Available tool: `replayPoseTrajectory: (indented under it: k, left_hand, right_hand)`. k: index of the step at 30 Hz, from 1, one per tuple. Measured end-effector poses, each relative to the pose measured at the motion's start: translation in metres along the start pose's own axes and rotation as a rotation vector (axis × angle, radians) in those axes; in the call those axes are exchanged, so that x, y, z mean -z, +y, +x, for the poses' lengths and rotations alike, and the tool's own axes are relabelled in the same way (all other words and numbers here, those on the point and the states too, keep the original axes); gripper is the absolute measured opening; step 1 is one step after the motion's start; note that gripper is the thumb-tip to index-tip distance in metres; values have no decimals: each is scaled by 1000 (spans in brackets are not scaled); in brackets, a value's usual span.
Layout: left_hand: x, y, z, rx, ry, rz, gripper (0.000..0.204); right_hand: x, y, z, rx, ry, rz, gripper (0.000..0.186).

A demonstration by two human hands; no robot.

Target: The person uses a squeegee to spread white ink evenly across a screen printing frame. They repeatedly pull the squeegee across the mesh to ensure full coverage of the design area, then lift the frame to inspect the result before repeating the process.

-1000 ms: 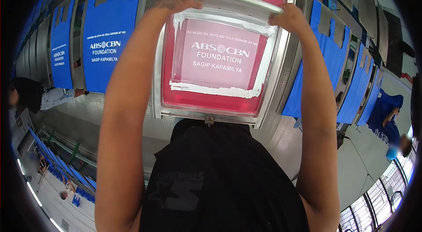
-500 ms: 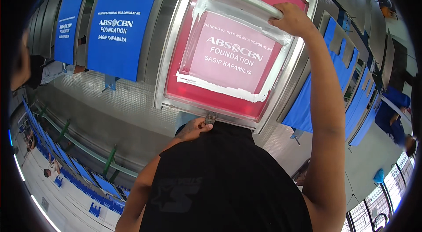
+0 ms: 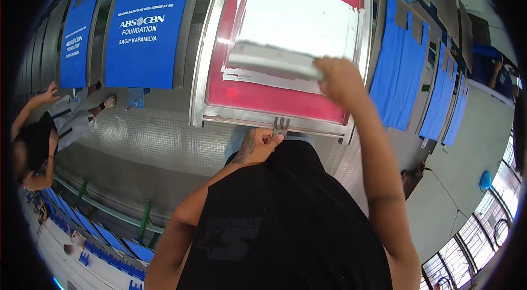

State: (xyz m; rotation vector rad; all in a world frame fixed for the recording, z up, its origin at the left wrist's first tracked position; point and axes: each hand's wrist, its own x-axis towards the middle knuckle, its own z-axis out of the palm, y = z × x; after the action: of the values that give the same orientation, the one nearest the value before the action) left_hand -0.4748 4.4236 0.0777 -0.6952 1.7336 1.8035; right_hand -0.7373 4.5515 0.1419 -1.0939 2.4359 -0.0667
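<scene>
A screen-printing frame [image 3: 201, 65] of metal, with red-pink mesh [image 3: 258, 100], lies in front of me. White ink [image 3: 296, 15] covers a broad block of the mesh. My right hand [image 3: 343, 82] is closed round the right end of a long squeegee [image 3: 266, 60], which lies across the lower part of the inked block. The mesh just below it has a thinner pinkish look, with a white ink line on its left. At the frame's near edge, my left hand [image 3: 259, 146] is closed on a small pronged metal bracket [image 3: 281, 126].
Blue printed bags [image 3: 145, 54] lie on boards to the left, and plain-looking blue bags [image 3: 399, 65] on boards to the right. A co-worker [image 3: 41, 136] stands at the far left. Another person [image 3: 491, 67] is at the right edge. Metal brackets [image 3: 136, 99] stick out from the boards.
My right hand has drawn the squeegee from the far side of the mesh toward me. White ink now hides the lettering there. A co-worker has come further into view at the left.
</scene>
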Motion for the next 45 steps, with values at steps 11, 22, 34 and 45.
replayPoseTrajectory:
  k: [11,22,34,45]
  left_hand:
    - [-18,-12,13,-134,224,170,45]
    - [-29,-7,7,-104,473,375,33]
    - [141,3,61,161,972,468,57]
    - [-72,64,70,-108,769,122,51]
  right_hand:
    - [0,-7,-41,-181,154,198,33]
    - [-43,141,-23,-660,130,1393,49]
    - [-55,158,-28,-500,11,1676,43]
    - [-45,284,-215,-836,452,1563,56]
